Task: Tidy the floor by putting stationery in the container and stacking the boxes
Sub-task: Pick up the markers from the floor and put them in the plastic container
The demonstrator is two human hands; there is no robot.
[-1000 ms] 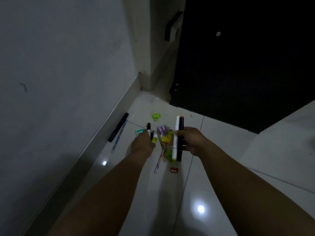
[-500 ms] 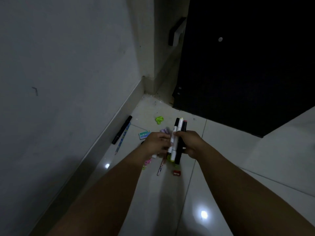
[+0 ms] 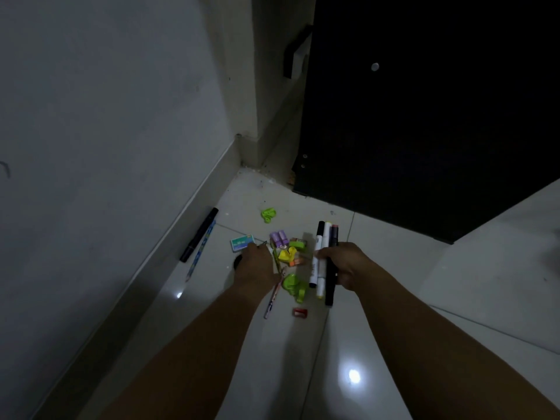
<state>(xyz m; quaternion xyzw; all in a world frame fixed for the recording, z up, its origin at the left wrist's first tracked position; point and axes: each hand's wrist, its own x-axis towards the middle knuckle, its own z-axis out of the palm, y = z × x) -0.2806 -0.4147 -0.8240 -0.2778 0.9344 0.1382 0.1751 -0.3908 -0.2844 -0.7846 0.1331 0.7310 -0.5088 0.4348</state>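
Note:
My right hand grips a bundle of three markers upright above the floor: a black-capped white one, a white one and a black one. My left hand is down on the pile of small stationery, back toward me with its fingers curled and hidden. A thin pencil tip shows at its knuckles. A pink pencil lies under my left wrist. A small green box sits just left of my left hand. Purple erasers, a green tape dispenser and a red sharpener lie around.
A black marker and a blue pencil lie along the skirting of the grey wall. A green clip sits alone farther back. A dark cabinet stands behind the pile. The floor is glossy white tile.
My left hand handed a marker into the right hand's bundle, then dropped back to the pile on the floor. The right hand now holds three markers instead of two.

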